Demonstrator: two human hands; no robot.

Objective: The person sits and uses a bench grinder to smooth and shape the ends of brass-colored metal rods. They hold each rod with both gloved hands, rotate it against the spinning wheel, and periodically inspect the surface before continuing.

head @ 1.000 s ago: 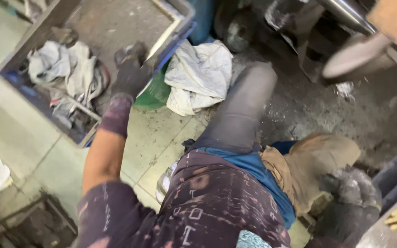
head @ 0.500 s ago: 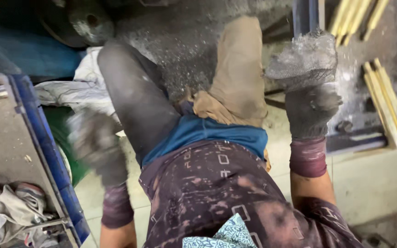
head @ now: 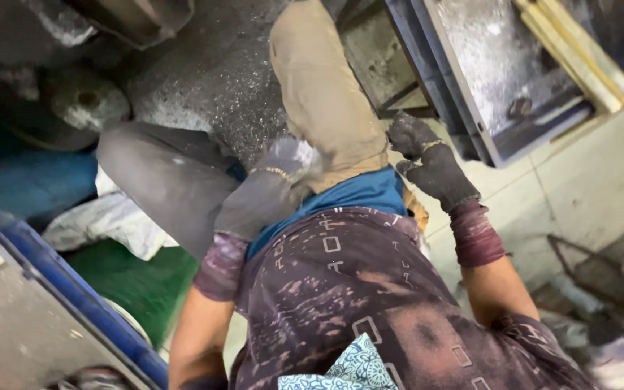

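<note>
Brass ring [head: 433, 145]: centre frame, pinched in gloved right hand [head: 427, 162] grip beside tan trouser knee [head: 323, 94]. Gloved left hand [head: 272, 188]: blurred, grip state cannot tell. Blue tray [head: 471, 87] upper right.

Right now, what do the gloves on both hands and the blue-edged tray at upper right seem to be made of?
Left hand and right hand: gloves look like knitted fabric, dark grey, matt and dust-caked, with ribbed maroon cuffs. Tray: probably sheet metal on a blue-painted frame; its flat grey floor is scuffed and dusty. The long pale strips in it could be wood or brass; unclear.
</note>
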